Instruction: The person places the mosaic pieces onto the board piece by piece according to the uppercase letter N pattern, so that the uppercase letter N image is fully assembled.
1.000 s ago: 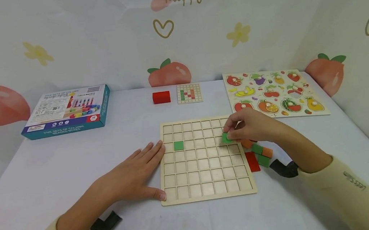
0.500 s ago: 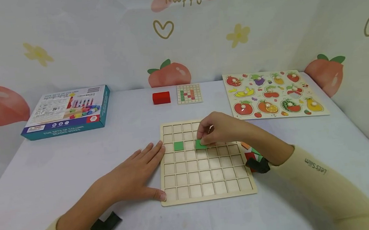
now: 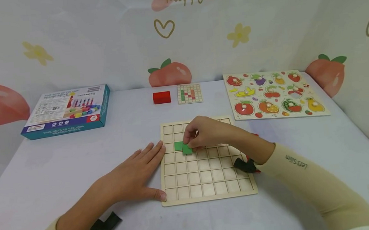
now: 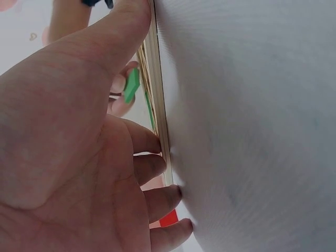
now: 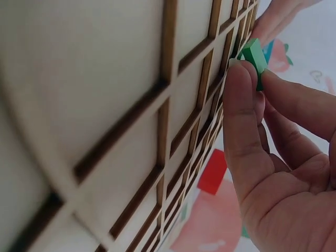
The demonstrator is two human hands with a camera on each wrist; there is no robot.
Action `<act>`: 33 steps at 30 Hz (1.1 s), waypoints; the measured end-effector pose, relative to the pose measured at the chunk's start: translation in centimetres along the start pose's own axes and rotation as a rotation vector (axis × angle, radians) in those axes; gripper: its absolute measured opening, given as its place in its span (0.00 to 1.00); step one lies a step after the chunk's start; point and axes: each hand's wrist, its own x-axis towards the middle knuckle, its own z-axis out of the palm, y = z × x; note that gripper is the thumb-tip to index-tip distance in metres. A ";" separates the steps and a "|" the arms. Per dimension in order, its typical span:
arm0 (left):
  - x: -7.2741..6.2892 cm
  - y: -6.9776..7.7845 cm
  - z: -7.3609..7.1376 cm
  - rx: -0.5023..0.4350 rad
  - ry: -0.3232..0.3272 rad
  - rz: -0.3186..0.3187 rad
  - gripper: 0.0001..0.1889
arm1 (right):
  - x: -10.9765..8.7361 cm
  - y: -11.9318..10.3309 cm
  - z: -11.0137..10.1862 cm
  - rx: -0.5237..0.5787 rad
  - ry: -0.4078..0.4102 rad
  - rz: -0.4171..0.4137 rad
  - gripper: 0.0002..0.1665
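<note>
My right hand (image 3: 205, 132) pinches a green square tile (image 3: 187, 149) between thumb and fingers, just above the wooden grid board (image 3: 210, 199). In the right wrist view the tile (image 5: 254, 56) appears as a thin block at the fingertips. Another green tile (image 3: 178, 146) lies in a cell near the board's upper left, partly covered by the held one. My left hand (image 3: 134, 178) lies with straight fingers against the board's left edge; in the left wrist view those fingertips (image 4: 172, 195) touch the board's side and the table.
Behind the board are a red block (image 3: 162, 97) and a small pattern card (image 3: 190, 94). A fruit puzzle board (image 3: 275, 95) lies at the back right, a bead box (image 3: 67, 111) at the back left. My right forearm hides most of the loose blocks beside the board.
My right hand has carried the green tile leftward across the board, from its right side to beside the placed green tile. My left hand stays where it was.
</note>
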 end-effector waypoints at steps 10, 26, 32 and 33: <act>-0.1 0.0 -0.1 -0.010 -0.005 -0.004 0.66 | 1.2 -0.9 1.3 -0.033 -0.022 -0.005 0.02; 0.1 0.1 0.0 -0.014 -0.011 -0.002 0.67 | 0.5 -1.6 2.0 -0.189 0.014 -0.048 0.06; 0.0 0.1 0.0 -0.004 -0.009 -0.010 0.67 | -0.6 -1.3 1.2 -0.177 0.061 -0.012 0.05; 0.0 0.1 0.0 -0.001 -0.010 -0.013 0.67 | -1.0 -1.0 0.9 -0.176 0.070 -0.008 0.05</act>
